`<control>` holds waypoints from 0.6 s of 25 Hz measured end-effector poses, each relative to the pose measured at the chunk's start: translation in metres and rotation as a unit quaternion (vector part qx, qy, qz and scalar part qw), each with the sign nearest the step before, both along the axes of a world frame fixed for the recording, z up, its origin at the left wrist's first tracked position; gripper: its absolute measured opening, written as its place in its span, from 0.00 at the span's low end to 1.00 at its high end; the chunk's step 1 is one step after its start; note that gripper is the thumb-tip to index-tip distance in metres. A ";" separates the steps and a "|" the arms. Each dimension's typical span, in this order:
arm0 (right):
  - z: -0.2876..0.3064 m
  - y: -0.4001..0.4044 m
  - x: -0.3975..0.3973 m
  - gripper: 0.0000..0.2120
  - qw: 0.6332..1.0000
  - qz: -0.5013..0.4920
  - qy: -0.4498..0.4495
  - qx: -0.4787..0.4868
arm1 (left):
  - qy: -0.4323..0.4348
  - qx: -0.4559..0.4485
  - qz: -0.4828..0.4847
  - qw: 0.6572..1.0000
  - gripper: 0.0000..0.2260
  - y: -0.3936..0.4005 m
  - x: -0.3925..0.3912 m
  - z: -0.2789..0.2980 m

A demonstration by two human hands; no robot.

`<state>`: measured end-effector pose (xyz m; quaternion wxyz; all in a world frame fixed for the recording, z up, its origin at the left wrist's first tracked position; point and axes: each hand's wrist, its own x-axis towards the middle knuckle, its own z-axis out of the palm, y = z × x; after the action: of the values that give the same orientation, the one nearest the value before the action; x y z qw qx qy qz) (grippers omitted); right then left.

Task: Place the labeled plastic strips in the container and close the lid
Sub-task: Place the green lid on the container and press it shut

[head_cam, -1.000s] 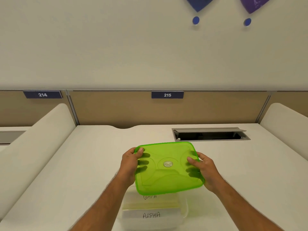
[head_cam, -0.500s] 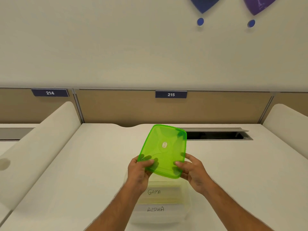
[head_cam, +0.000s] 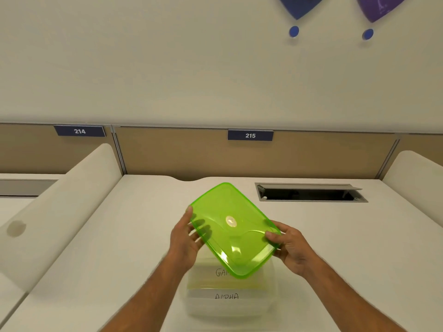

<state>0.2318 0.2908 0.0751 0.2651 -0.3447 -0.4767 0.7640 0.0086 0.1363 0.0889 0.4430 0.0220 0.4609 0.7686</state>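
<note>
- The green translucent lid [head_cam: 233,230] is held in the air between the two hands, turned askew so that one corner points away from the person and the opposite corner hangs over the clear container [head_cam: 230,300] below.
- The left hand [head_cam: 185,240] holds the lid's left edge: the thumb lies along the rim on top and the fingers [head_cam: 203,232] show as dark shapes through the plastic, spread beneath it.
- The right hand [head_cam: 291,248] pinches the lid's right edge, thumb on top and fingers curled under it.
- The labeled strips are already in the container, below and nearer the person than the fingers: one marked ALPHA [head_cam: 226,296] at the near side, one marked GAMA [head_cam: 223,272] behind it, its last letters hidden by the lid's low corner.
- Judged from this, loading looks done and the closing step is in hand; the lid is not yet seated.
- The next move calls for turning the lid until its edges run square with the container's rim, lowering it flat, then pressing round the edge with the fingers until it seats.
- The container stands on the white desk [head_cam: 119,248], nothing bracing it; uneven pressing could shift it.
</note>
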 end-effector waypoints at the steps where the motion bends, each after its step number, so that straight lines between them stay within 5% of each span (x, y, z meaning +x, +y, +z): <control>1: 0.000 0.003 0.002 0.23 1.000 -0.007 -0.005 -0.002 | 0.003 -0.008 0.011 1.000 0.20 -0.003 -0.007 0.000; 6: -0.001 0.010 0.006 0.22 0.999 -0.043 -0.011 -0.019 | 0.118 -0.117 -0.004 0.986 0.21 -0.019 -0.027 -0.010; 15: -0.010 -0.009 -0.012 0.10 0.986 -0.103 -0.105 0.079 | 0.432 -0.250 -0.013 0.867 0.23 -0.031 -0.024 -0.024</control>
<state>0.2198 0.2820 0.0651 0.3172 -0.4479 -0.5227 0.6523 -0.0159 0.1052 0.0644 0.2003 0.2460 0.7826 0.5356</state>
